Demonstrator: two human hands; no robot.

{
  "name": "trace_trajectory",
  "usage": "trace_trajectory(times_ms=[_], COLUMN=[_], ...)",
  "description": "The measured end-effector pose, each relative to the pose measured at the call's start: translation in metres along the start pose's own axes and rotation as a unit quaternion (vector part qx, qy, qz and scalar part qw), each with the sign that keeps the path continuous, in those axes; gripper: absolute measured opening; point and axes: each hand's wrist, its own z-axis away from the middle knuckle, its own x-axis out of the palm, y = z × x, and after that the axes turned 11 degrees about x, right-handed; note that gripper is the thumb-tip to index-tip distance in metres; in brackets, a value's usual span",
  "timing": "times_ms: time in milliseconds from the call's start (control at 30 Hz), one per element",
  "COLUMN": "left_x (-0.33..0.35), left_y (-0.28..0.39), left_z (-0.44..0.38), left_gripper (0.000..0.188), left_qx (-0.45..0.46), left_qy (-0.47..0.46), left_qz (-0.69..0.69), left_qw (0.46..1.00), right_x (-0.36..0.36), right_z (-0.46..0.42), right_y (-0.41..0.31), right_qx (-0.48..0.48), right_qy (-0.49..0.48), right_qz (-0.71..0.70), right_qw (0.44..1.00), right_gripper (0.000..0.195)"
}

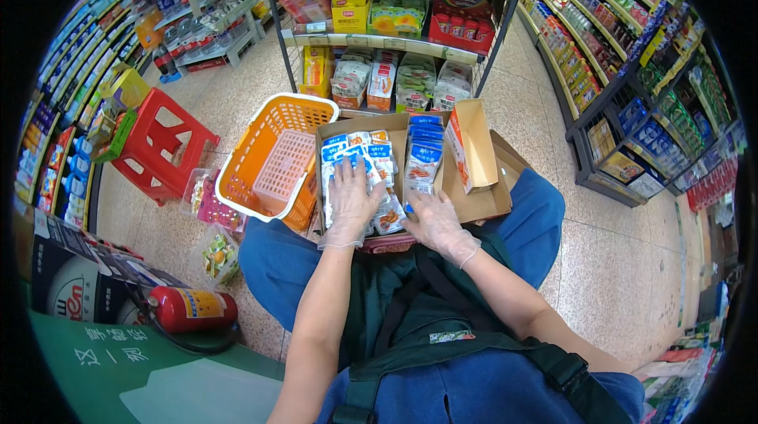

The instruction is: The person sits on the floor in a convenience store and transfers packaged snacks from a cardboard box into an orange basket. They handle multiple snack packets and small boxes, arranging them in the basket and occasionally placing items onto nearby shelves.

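A shallow cardboard box (388, 123) rests across my lap, full of small blue-and-white snack packets. My left hand (353, 196), in a clear plastic glove, lies flat over the loose packets (385, 154) in the left part, thumb spread. Whether its fingers pinch one is hidden. On the right side, a neat overlapping row of packets (424, 154) runs toward me. My right hand (437, 219), gloved too, has its fingertips at the near end of that row, fingers apart. An open, narrow carton (472, 148) stands in the box, right of the row.
An orange basket (243, 157) with a pink plastic tray (287, 166) inside touches the box's left side. A red stool (160, 151), plastic tubs (216, 255) and a fire extinguisher (192, 310) stand left. A stocked shelf rack (385, 42) rises ahead; another shelf unit (628, 122) stands right.
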Motion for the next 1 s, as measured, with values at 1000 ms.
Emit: trace_trajectory(times_ms=[1000], left_x=[-0.024], left_y=[0.027], left_z=[-0.003], left_gripper=[0.049], left_qx=[0.170], left_qy=[0.019], left_qz=[0.340], left_qw=[0.925], right_x=[-0.092], right_z=[-0.022], right_y=[-0.017], right_qx=[0.063], right_qy=[-0.015], right_qz=[-0.226], right_qw=[0.972], right_gripper=[0.023])
